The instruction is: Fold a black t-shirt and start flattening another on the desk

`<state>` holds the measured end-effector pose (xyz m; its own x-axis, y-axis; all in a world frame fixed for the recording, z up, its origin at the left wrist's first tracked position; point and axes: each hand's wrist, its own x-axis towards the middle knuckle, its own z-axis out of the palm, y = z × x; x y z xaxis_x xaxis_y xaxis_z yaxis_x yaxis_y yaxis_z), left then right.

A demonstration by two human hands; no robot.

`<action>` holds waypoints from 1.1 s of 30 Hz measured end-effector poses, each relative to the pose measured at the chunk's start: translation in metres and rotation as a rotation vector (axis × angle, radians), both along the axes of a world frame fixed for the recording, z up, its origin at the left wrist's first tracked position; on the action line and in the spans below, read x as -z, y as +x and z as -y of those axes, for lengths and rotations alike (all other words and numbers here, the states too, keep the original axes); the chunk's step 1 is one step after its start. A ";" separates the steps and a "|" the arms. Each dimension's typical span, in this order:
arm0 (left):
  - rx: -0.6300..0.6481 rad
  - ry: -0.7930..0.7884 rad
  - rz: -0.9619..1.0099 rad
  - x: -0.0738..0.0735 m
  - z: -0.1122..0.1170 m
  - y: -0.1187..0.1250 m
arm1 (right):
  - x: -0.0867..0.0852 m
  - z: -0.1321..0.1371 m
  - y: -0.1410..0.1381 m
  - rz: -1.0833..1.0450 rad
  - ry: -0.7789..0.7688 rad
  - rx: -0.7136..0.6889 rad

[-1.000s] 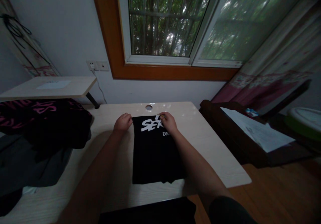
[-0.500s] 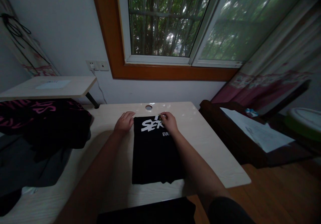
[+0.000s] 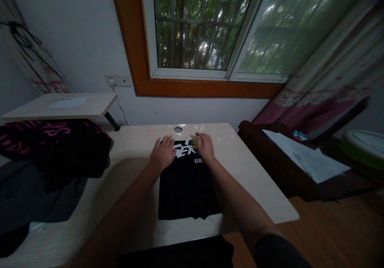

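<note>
At far left hangs a patterned curtain (image 3: pixel 49 68) with a black cord (image 3: pixel 22 38) looped around it. Below, a low wooden shelf (image 3: pixel 99 104) on a dark leg bears a sheet of paper (image 3: pixel 67 102). Partly under it, a black garment with pink print (image 3: pixel 75 148) lies in a heap on a grey garment (image 3: pixel 39 200). On the wall next to the shelf, a white cord (image 3: pixel 121 107) runs down from a double socket (image 3: pixel 117 80). On the pale wooden table (image 3: pixel 246 180), the left hand (image 3: pixel 163 152) lies palm down over the far left corner of a folded black garment (image 3: pixel 189 192), fingers extended and slightly spread, gripping nothing. The garment lies flat near the middle of the table, white lettering at its far end, just short of a round hole (image 3: pixel 178 129) and below a barred window (image 3: pixel 195 28). At the near edge is black cloth (image 3: pixel 180 256). The right hand (image 3: pixel 205 146) is at the garment's far right corner, fingers bent; whether they pinch the fabric, I cannot tell. Farther right, white paper (image 3: pixel 306 156) lies on dark brown furniture (image 3: pixel 279 172), with a curtain with a pink lower part (image 3: pixel 324 80) behind and a green round container (image 3: pixel 360 152) at the edge.
</note>
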<state>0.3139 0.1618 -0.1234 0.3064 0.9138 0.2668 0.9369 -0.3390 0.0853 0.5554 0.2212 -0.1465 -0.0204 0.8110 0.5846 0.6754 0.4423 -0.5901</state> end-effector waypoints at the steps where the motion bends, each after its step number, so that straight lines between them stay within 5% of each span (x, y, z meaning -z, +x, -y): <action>1: -0.002 -0.005 0.002 0.001 0.002 0.002 | -0.002 0.005 -0.002 0.101 0.002 -0.071; 6: -0.051 -0.074 0.051 0.019 0.003 -0.003 | -0.001 0.027 -0.004 0.507 -0.131 -0.302; 13: -0.105 -0.021 0.097 0.033 0.003 -0.022 | 0.008 0.030 0.019 0.647 -0.299 -0.159; 22: -0.239 -0.049 0.229 0.043 -0.004 -0.066 | 0.014 0.041 0.048 0.368 -0.303 -0.107; 27: -0.259 -0.043 0.333 0.041 -0.006 -0.065 | 0.007 0.057 0.052 0.227 -0.222 -0.180; 33: -0.262 -0.094 0.638 0.033 -0.021 -0.055 | -0.003 0.068 0.041 -0.026 -0.369 -0.079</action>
<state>0.2586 0.1830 -0.1564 -0.1176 0.9641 0.2379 0.7441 -0.0731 0.6641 0.5963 0.1536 -0.1434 -0.0800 0.9636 0.2549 0.6305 0.2470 -0.7359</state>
